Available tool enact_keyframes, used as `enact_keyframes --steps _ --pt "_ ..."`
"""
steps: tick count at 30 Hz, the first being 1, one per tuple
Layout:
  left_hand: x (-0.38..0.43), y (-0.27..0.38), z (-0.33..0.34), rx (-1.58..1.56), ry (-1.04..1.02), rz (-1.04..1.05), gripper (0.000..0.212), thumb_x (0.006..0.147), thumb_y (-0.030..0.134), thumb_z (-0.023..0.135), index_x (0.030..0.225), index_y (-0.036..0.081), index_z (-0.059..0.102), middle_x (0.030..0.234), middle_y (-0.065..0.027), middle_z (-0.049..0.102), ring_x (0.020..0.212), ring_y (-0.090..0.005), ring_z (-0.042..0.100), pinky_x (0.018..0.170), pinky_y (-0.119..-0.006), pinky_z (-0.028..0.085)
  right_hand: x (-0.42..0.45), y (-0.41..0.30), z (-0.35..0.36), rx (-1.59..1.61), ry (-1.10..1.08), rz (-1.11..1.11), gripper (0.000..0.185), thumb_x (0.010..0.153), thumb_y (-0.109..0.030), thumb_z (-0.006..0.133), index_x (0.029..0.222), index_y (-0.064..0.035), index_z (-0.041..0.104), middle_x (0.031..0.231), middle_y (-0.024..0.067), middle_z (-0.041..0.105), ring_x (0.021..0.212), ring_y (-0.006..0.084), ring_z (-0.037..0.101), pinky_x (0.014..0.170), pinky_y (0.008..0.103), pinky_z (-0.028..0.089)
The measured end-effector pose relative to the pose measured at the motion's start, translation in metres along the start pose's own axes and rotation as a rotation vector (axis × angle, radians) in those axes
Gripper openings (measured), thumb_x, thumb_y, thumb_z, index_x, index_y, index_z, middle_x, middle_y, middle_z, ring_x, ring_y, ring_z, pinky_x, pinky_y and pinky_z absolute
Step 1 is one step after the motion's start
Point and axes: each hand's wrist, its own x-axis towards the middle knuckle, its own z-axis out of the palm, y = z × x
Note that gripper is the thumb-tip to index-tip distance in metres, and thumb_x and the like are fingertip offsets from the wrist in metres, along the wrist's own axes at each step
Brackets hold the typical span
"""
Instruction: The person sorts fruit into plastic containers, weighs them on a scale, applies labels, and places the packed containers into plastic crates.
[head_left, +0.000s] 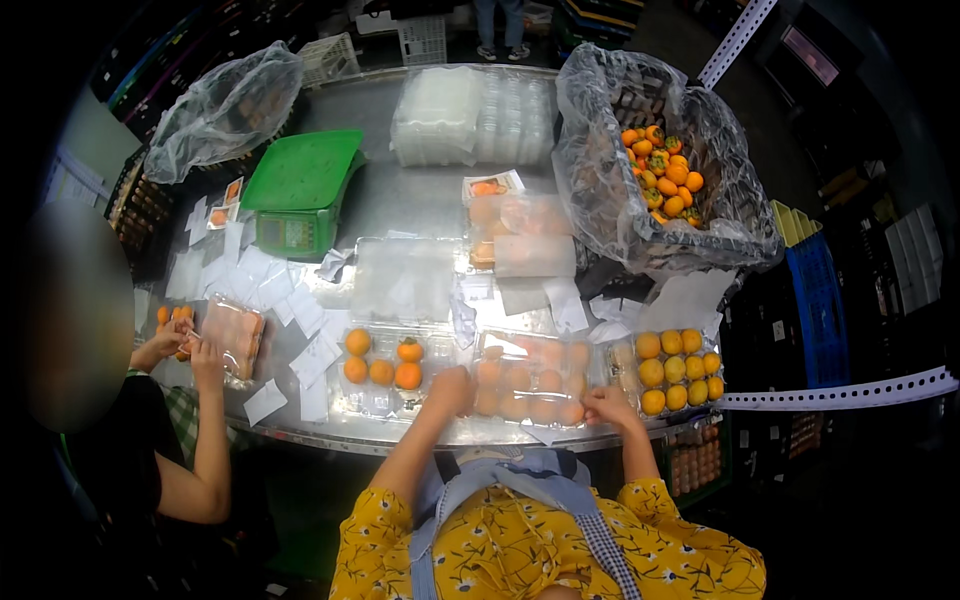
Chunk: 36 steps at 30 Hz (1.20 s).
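Observation:
A shut clear plastic clamshell (529, 352) full of persimmons lies at the table's front edge before me. My left hand (451, 390) is at its left side with the fingers curled on the edge. With bent fingers, my right hand (609, 407) grips the lower right corner. To the left sits an open clamshell with a few orange persimmons (382, 372) in its cups. On the right, another open clamshell holds rows of yellow-orange persimmons (675, 369). Glare on the lid hides part of the fruit beneath.
Behind stand a green weighing scale (304, 172), stacked empty clamshells (472, 116) and packed clamshells (517, 225). A plastic-lined crate (731, 165) holds loose persimmons (667, 176). Paper slips (315, 360) litter the table (360, 202). At left, a co-worker's hands (191, 349) work beside a packed clamshell (232, 337).

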Motion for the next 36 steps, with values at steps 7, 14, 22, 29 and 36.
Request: enact_keyframes --steps 7,14,22,29,36 --pt "0.021 -0.034 0.028 -0.074 -0.109 -0.074 0.029 0.079 0.022 0.052 0.078 -0.006 0.061 0.079 -0.0253 0.060 0.080 -0.0371 0.060 0.073 -0.042 0.048 -0.002 0.015 -0.003 0.053 -0.014 0.074 0.016 0.082 -0.020 0.059 0.075 -0.0053 0.060 0.063 0.0002 0.057 0.051 0.0066 0.053 0.043 0.0172 0.039" --pt "0.018 -0.026 0.026 -0.139 -0.115 -0.039 0.028 0.086 0.013 0.045 0.076 -0.011 0.055 0.060 -0.0200 0.060 0.048 -0.0252 0.063 0.041 -0.032 0.052 0.002 0.025 -0.002 0.096 0.012 -0.009 0.015 0.082 -0.016 0.058 0.072 -0.0053 0.060 0.059 -0.0003 0.055 0.049 0.0058 0.047 0.043 0.0189 0.035" --pt "0.011 -0.009 0.020 0.157 -0.018 -0.014 0.030 0.083 0.017 0.048 0.064 -0.002 0.062 0.052 -0.0115 0.061 0.045 -0.0186 0.061 0.049 -0.030 0.051 0.004 0.029 0.003 0.087 0.094 -0.063 0.013 0.079 -0.009 0.058 0.067 -0.0021 0.060 0.057 0.0009 0.054 0.049 0.0072 0.048 0.044 0.0198 0.036" --pt "-0.005 0.003 0.011 0.248 0.064 -0.111 0.028 0.081 0.021 0.049 0.066 0.003 0.064 0.051 -0.0091 0.060 0.048 -0.0201 0.061 0.056 -0.033 0.050 0.005 0.032 0.007 -0.028 0.153 -0.130 0.011 0.079 -0.011 0.059 0.073 -0.0022 0.062 0.057 -0.0002 0.053 0.050 0.0071 0.048 0.044 0.0201 0.037" --pt "-0.046 0.006 0.012 0.133 0.254 0.001 0.024 0.078 0.023 0.054 0.081 0.000 0.062 0.063 -0.0162 0.061 0.061 -0.0320 0.061 0.061 -0.042 0.048 -0.013 -0.042 0.007 -1.089 0.422 -0.441 0.020 0.081 -0.017 0.057 0.091 -0.0006 0.063 0.068 0.0080 0.061 0.061 0.0160 0.058 0.052 0.0279 0.045"
